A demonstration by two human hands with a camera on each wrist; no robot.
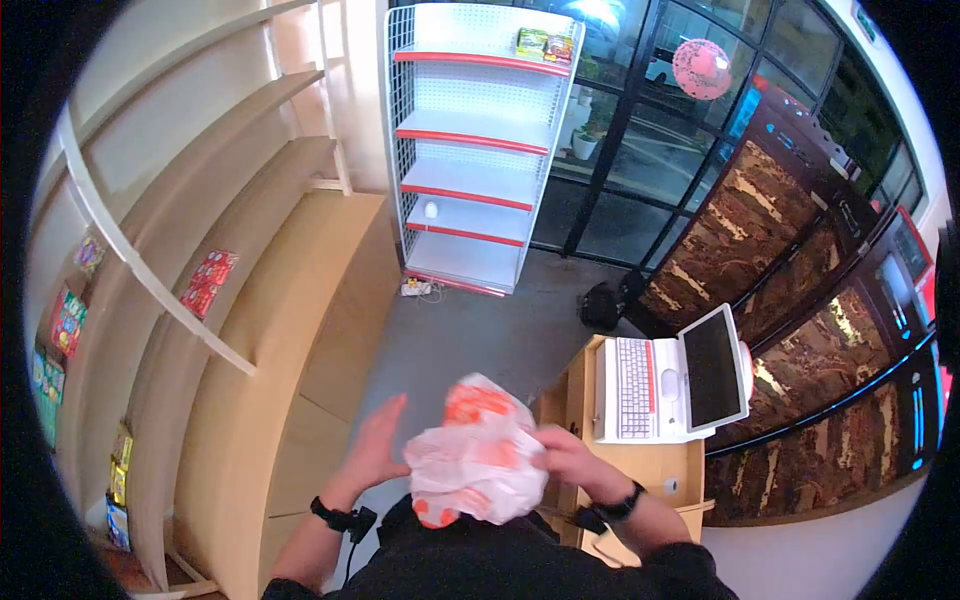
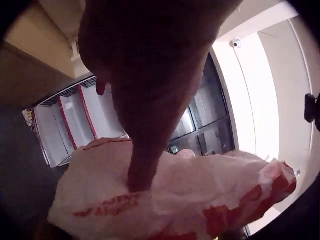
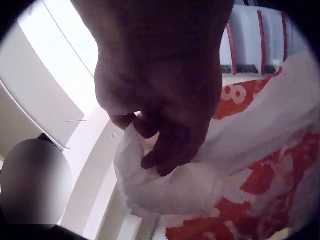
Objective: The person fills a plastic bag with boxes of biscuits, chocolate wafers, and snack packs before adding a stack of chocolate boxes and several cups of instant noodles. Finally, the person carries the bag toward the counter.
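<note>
A crumpled white plastic bag point(image 1: 475, 455) with red-orange print is held up in front of the person's body. On its right side the right hand point(image 1: 575, 462) pinches the film; in the right wrist view curled fingers point(image 3: 165, 155) grip a fold near the edge. My left hand point(image 1: 375, 450) is at the bag's left side, fingers straight and pointing away from it, thumb toward the bag. The left wrist view shows one digit of the left hand point(image 2: 150, 85) against the printed film. What the bag contains is hidden.
A wooden counter with a white laptop-like terminal point(image 1: 665, 385) stands at the right. Curved wooden shelving point(image 1: 300, 260) with a few packets lines the left. Ahead is a white shelf rack point(image 1: 470, 170) with red strips, beside glass doors. A black bag-like object point(image 1: 602, 307) lies on the floor.
</note>
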